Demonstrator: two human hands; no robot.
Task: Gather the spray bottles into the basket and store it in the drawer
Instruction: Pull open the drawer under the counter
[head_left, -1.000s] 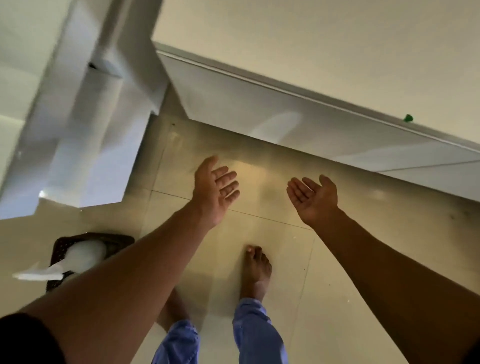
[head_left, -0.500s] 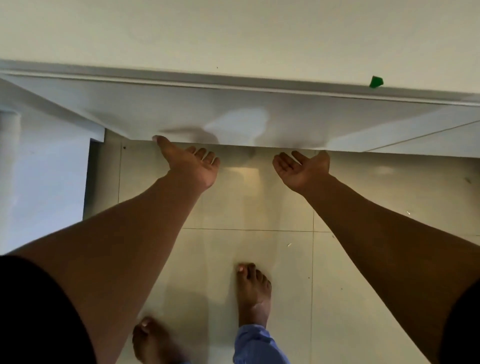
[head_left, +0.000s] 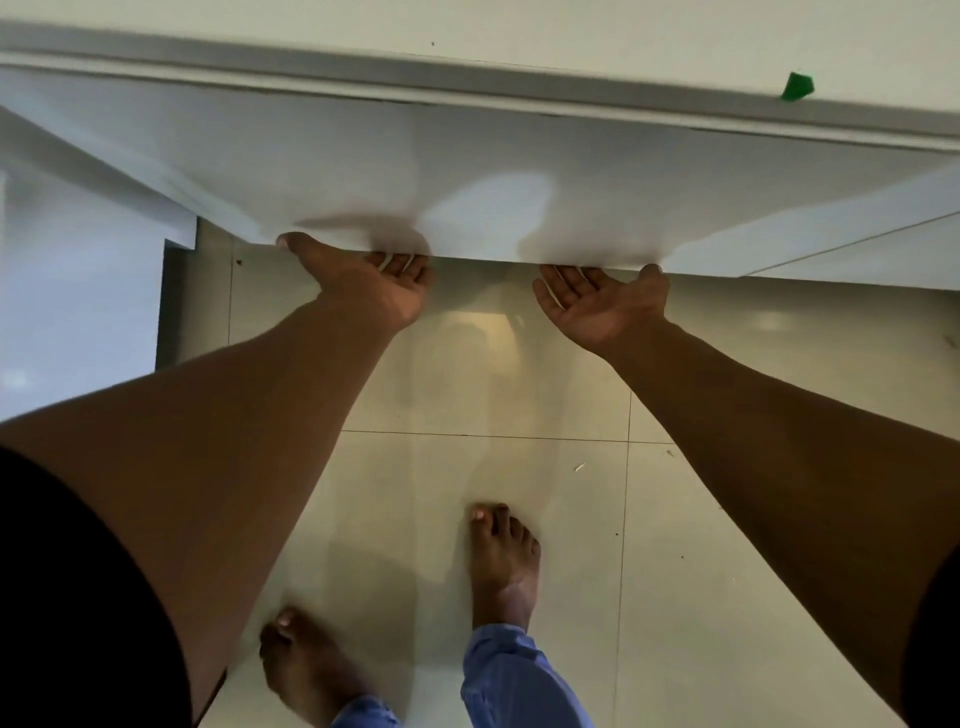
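The white drawer front runs across the upper part of the head view, under a pale countertop. My left hand is palm up at the front's lower edge, with its fingertips tucked beneath and its thumb against the edge. My right hand holds the same edge further right, also palm up with fingertips hidden under it. No spray bottles or basket are in view.
A small green object sits on the countertop at the right. A second white cabinet stands at the left. My bare feet are on the glossy beige floor tiles just below the drawer.
I have turned to face the cabinet and stepped closer. Both hands moved forward, from open in the air to the drawer front's lower edge. The basket on the floor at the left has left the view.
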